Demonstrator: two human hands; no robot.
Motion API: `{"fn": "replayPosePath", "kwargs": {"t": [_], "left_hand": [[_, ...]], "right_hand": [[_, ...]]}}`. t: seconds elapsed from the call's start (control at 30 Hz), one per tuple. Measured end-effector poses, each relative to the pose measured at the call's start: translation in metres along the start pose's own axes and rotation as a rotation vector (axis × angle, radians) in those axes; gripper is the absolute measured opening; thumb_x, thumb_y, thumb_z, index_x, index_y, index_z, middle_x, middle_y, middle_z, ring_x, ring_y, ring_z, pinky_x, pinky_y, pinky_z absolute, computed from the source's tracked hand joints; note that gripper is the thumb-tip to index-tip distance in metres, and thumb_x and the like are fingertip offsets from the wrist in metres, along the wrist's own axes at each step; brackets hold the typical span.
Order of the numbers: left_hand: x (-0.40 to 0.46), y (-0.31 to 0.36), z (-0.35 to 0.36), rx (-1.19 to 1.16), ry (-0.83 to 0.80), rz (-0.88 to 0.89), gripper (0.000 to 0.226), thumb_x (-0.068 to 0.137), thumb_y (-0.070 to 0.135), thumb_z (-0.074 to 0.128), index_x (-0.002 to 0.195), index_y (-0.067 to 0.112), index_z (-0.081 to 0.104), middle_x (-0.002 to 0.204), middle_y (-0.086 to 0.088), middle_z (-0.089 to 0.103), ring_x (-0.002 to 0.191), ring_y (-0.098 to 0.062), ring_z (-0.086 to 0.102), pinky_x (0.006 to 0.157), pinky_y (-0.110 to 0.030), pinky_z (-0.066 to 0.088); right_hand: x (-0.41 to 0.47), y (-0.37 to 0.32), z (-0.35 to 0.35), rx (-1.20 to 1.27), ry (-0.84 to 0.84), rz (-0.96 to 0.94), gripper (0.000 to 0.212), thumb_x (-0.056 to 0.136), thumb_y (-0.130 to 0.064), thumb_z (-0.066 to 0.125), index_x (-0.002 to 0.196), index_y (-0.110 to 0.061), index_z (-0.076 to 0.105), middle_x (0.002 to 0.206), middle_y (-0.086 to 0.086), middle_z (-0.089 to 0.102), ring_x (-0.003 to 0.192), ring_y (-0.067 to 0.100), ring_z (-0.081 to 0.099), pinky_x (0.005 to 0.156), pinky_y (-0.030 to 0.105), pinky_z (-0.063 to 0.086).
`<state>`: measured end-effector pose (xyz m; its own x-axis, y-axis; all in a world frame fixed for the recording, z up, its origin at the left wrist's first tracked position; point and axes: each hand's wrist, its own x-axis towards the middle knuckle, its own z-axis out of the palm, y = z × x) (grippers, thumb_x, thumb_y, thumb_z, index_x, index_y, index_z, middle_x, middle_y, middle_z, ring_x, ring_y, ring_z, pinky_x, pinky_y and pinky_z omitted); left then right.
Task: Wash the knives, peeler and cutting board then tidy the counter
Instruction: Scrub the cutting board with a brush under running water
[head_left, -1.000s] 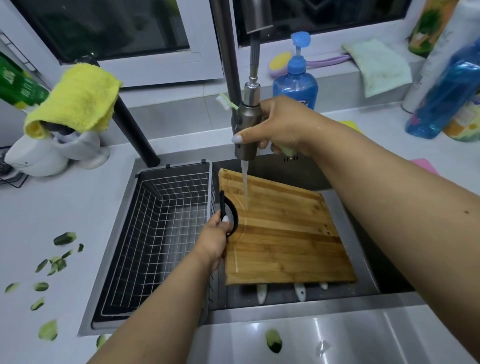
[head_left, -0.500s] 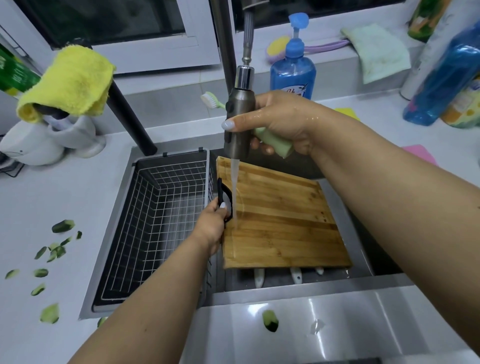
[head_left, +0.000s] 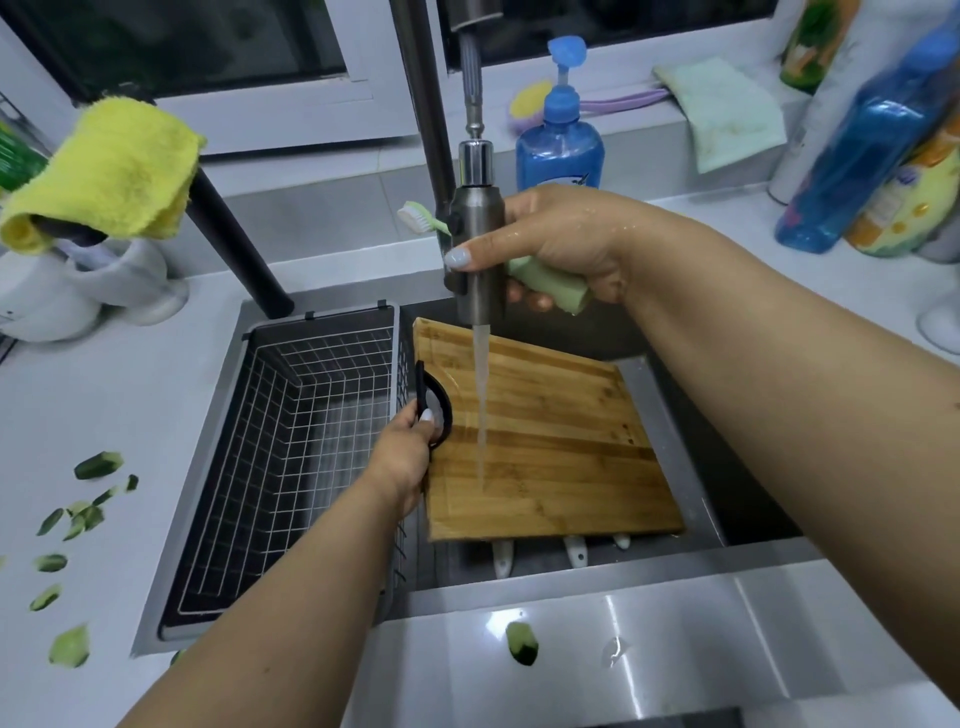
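Note:
A wooden cutting board (head_left: 550, 447) lies tilted across the sink (head_left: 587, 571). My left hand (head_left: 405, 457) grips its black loop handle (head_left: 439, 405) at the left edge. My right hand (head_left: 550, 244) holds the pull-out faucet head (head_left: 475, 244) above the board, with a light green brush (head_left: 545, 283) also held in its fingers. A stream of water (head_left: 480, 405) falls onto the board's middle. Three white handle tips (head_left: 574, 551) stick out from under the board's near edge; what they belong to is hidden.
A wire basket (head_left: 291, 452) fills the sink's left half. Green vegetable peels (head_left: 78, 514) lie on the left counter, one more peel (head_left: 521, 643) on the front ledge. A yellow cloth (head_left: 109, 171) drapes over a white holder. Blue soap bottle (head_left: 560, 145) and other bottles (head_left: 862, 140) stand behind.
My right hand has lifted the faucet head higher, drawing out more hose, and the stream has shifted from the board's upper left corner towards its middle. My left hand keeps its grip on the handle.

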<state>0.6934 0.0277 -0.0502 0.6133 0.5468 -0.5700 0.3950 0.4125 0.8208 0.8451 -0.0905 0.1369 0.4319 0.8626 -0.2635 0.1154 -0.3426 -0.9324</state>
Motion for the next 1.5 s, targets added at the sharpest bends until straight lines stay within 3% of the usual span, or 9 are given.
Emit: {"fn": "replayPosePath", "kwargs": {"t": [0.07, 0.23, 0.43, 0.6, 0.77, 1.03, 1.2, 1.3, 1.5], "left_hand": [[0.001, 0.0, 0.0, 0.004, 0.001, -0.004, 0.034, 0.101, 0.009, 0.036, 0.106, 0.035, 0.057, 0.1, -0.009, 0.071, 0.088, -0.028, 0.069, 0.069, -0.043, 0.057], [0.0, 0.002, 0.002, 0.0, -0.004, 0.003, 0.03, 0.102, 0.01, 0.035, 0.107, 0.033, 0.054, 0.1, -0.008, 0.071, 0.088, -0.026, 0.068, 0.066, -0.039, 0.055], [-0.002, 0.002, 0.002, 0.006, 0.004, 0.007, 0.028, 0.103, 0.012, 0.035, 0.112, 0.033, 0.051, 0.1, -0.006, 0.07, 0.087, -0.024, 0.067, 0.065, -0.038, 0.054], [-0.003, 0.003, 0.003, -0.017, -0.008, 0.0, 0.033, 0.101, 0.006, 0.035, 0.109, 0.032, 0.054, 0.099, -0.009, 0.071, 0.085, -0.026, 0.068, 0.064, -0.038, 0.055], [-0.003, 0.004, 0.002, -0.013, -0.023, 0.003, 0.034, 0.101, 0.006, 0.035, 0.117, 0.029, 0.054, 0.101, -0.01, 0.071, 0.084, -0.026, 0.069, 0.063, -0.038, 0.055], [-0.003, 0.003, 0.001, -0.004, -0.037, 0.006, 0.034, 0.101, 0.007, 0.035, 0.106, 0.034, 0.055, 0.105, -0.012, 0.07, 0.089, -0.028, 0.067, 0.065, -0.04, 0.055], [-0.001, 0.002, 0.001, -0.013, -0.025, 0.011, 0.031, 0.102, 0.01, 0.037, 0.117, 0.03, 0.056, 0.105, -0.01, 0.071, 0.089, -0.027, 0.068, 0.065, -0.039, 0.056], [0.0, 0.001, 0.001, -0.012, -0.018, 0.017, 0.03, 0.103, 0.013, 0.037, 0.12, 0.03, 0.055, 0.107, -0.009, 0.071, 0.091, -0.026, 0.068, 0.067, -0.039, 0.056], [0.002, -0.001, -0.002, -0.001, -0.018, 0.01, 0.03, 0.103, 0.015, 0.038, 0.123, 0.03, 0.054, 0.107, -0.008, 0.07, 0.094, -0.027, 0.068, 0.07, -0.041, 0.056]], "right_hand": [[-0.001, -0.001, -0.007, -0.052, 0.003, 0.023, 0.023, 0.076, -0.029, 0.076, 0.088, -0.015, 0.062, 0.071, 0.003, 0.07, 0.052, 0.01, 0.052, 0.041, 0.021, 0.038], [-0.004, -0.001, -0.019, -0.13, -0.008, 0.053, 0.017, 0.075, -0.029, 0.077, 0.079, -0.018, 0.065, 0.077, 0.003, 0.072, 0.056, 0.011, 0.053, 0.044, 0.023, 0.037], [-0.004, 0.01, -0.022, -0.213, 0.003, 0.103, 0.026, 0.071, -0.029, 0.08, 0.085, -0.014, 0.065, 0.078, 0.006, 0.069, 0.063, 0.014, 0.056, 0.048, 0.025, 0.04], [0.003, 0.023, -0.017, -0.291, -0.001, 0.137, 0.022, 0.072, -0.031, 0.08, 0.078, -0.016, 0.064, 0.066, 0.007, 0.06, 0.044, 0.009, 0.05, 0.044, 0.022, 0.04], [0.003, 0.03, -0.025, -0.432, 0.037, 0.197, 0.027, 0.07, -0.036, 0.082, 0.081, -0.019, 0.065, 0.068, 0.004, 0.061, 0.052, 0.01, 0.053, 0.047, 0.021, 0.043], [0.001, 0.033, -0.046, -0.545, 0.064, 0.249, 0.037, 0.066, -0.039, 0.083, 0.092, -0.018, 0.067, 0.086, 0.01, 0.069, 0.075, 0.018, 0.062, 0.065, 0.03, 0.05], [0.015, 0.042, -0.024, -0.425, 0.054, 0.175, 0.029, 0.07, -0.036, 0.082, 0.09, -0.021, 0.066, 0.07, 0.001, 0.066, 0.061, 0.012, 0.059, 0.052, 0.024, 0.046], [0.025, 0.049, -0.013, -0.37, 0.127, 0.1, 0.023, 0.076, -0.034, 0.079, 0.087, -0.028, 0.06, 0.063, -0.008, 0.061, 0.046, 0.0, 0.054, 0.043, 0.016, 0.042], [0.035, 0.052, -0.019, -0.401, 0.238, 0.021, 0.025, 0.077, -0.031, 0.077, 0.092, -0.026, 0.058, 0.08, -0.01, 0.059, 0.07, 0.006, 0.057, 0.047, 0.012, 0.039]]}}
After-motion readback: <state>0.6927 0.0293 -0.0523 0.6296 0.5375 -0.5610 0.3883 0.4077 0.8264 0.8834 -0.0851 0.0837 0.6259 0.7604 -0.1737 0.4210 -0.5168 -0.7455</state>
